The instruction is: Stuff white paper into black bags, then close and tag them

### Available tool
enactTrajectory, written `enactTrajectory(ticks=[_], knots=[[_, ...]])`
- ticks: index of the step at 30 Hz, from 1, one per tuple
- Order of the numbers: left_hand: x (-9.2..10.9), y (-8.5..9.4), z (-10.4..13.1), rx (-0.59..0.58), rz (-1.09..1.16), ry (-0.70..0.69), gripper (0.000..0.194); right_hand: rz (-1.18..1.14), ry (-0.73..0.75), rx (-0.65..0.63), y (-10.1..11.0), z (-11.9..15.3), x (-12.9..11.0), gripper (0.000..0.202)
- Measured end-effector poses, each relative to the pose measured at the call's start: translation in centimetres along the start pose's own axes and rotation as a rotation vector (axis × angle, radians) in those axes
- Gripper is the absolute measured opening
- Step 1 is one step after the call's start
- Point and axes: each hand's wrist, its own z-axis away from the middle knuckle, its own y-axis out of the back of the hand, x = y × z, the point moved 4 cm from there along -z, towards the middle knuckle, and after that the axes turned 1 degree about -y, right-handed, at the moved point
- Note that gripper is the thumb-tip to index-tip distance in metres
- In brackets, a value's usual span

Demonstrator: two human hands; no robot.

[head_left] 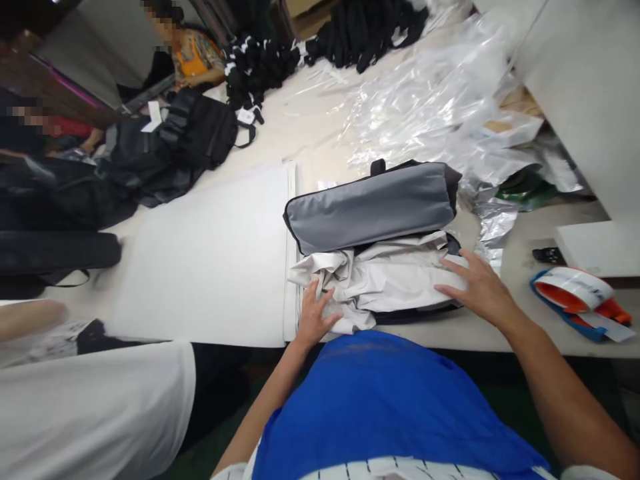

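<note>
Hands (314,319) flat on bag's paper (385,277)

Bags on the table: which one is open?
The grey-lined bag under both hands, stuffed with crumpled white paper; the black bags at far left lie shut.

Large white sheet (210,260) lying flat across the table (450,337). Heap of black bags (165,147) at far left, white tag on top. Bundles of black straps (260,63) further back. Crumpled clear plastic wrap (430,100) spread over the far right. Blue and orange tape dispenser (580,300) near the right edge, small black object (547,255) just behind it. Two seated co-workers at upper left, one in an orange top (193,60).
</note>
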Motion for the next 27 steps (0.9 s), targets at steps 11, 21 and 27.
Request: enactTrajectory(ticks=[11,21,27], knots=[[0.7,-6.2,-4.1,-0.105,-0.269,0.221,0.095,0.229,-0.088,-0.045,-5.5,0.8,-3.0,0.082],[0.4,-5.9,-2.0,0.022,-0.198,0.109,0.057,0.137,0.043,0.055,-3.6,2.9,-3.4,0.052],[-1.4,-2.1,3.8,0.301,-0.070,0.287,0.060,0.134,-0.170,0.046,-0.3,4.2,1.0,0.060]])
